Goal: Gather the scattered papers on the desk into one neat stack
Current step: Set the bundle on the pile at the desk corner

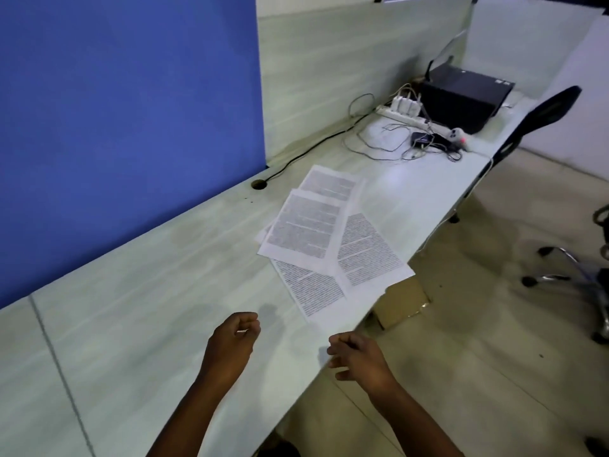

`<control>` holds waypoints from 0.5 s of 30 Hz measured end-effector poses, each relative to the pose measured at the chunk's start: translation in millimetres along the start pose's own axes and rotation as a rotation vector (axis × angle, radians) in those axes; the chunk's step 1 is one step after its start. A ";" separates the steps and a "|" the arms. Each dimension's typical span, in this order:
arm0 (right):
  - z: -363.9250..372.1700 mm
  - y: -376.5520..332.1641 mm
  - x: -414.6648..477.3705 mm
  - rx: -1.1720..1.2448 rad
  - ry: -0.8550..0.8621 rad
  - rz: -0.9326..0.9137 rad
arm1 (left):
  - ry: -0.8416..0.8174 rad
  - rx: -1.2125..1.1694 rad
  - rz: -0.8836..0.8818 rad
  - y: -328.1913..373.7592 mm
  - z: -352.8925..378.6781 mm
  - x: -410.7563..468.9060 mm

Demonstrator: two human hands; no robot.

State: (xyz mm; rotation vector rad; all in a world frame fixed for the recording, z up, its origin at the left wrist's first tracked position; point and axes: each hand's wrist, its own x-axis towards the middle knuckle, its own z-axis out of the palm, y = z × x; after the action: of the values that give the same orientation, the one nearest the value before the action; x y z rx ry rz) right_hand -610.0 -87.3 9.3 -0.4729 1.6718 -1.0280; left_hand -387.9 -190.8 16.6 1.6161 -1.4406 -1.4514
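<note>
Papers (304,230): I count at least four printed sheets, fanned and overlapping at different angles, lying flat on the desk (148,291) about halfway along it, towards its front edge.
Top sheet: it lies skewed across the others and covers part of each.
Nearest sheets: two lie angled under the top one; one corner appears to reach past the desk's front edge.
Left hand (232,341): I see it over the near part of the desk, fingers loosely curled, thumb by the forefinger, holding nothing, clear of the papers.
Right hand (357,357): at the desk's front edge, fingers loosely bent, holding nothing, clear of the papers.
Cable hole (259,184): in the desk's back edge; a black cable (313,145) runs from it towards the desk's far end.
Blue partition (115,110): stands along the back of the desk.
Power strip (400,115): at the desk's far end, with plugs and tangled leads.
Black box (461,94): on the desk's far end, behind the strip.
Cardboard (403,301): on the floor, just under the desk's front edge.
Chair (540,113): black, at the front of the desk's far end.
</note>
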 end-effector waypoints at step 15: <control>-33.6 -42.8 85.6 -0.378 0.103 -0.198 | -0.314 0.526 0.320 39.0 98.0 117.9</control>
State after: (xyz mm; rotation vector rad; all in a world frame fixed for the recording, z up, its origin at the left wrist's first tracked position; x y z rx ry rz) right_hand -678.9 -160.7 -3.0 -0.8590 1.9509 -0.8881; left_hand -509.3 -285.8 -18.9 1.3763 -2.2938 -1.2394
